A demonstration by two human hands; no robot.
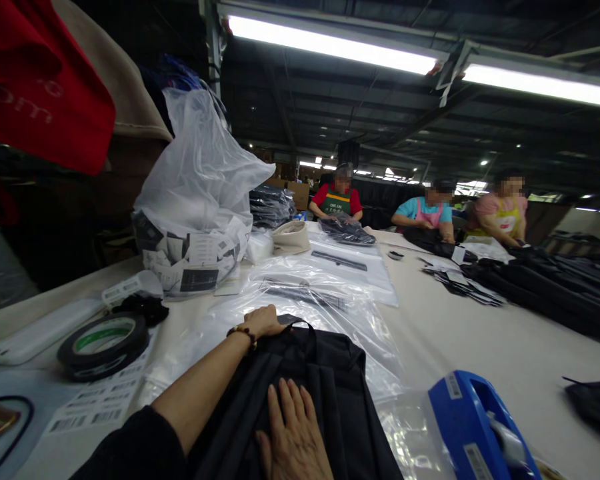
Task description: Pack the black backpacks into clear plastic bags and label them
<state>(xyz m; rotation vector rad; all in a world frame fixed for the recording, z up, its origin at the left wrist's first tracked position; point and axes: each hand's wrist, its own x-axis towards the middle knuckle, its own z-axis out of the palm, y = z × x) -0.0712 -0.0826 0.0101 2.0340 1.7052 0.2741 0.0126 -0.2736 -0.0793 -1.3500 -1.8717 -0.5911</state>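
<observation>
A folded black garment [325,380] lies on clear plastic bags [330,300] in front of me. My left hand [263,321], with a bead bracelet at the wrist, rests at the garment's far edge beside its thin black strap; its fingers curl over the edge and are mostly hidden. My right hand [293,433] lies flat on top of the garment, fingers stretched out and together, holding nothing.
A roll of dark tape [104,343] and barcode label sheets [93,403] lie at the left. A full plastic sack [195,200] stands behind them. A blue tape dispenser [475,423] is at lower right. Three people work at the table's far end beside black garments [555,280].
</observation>
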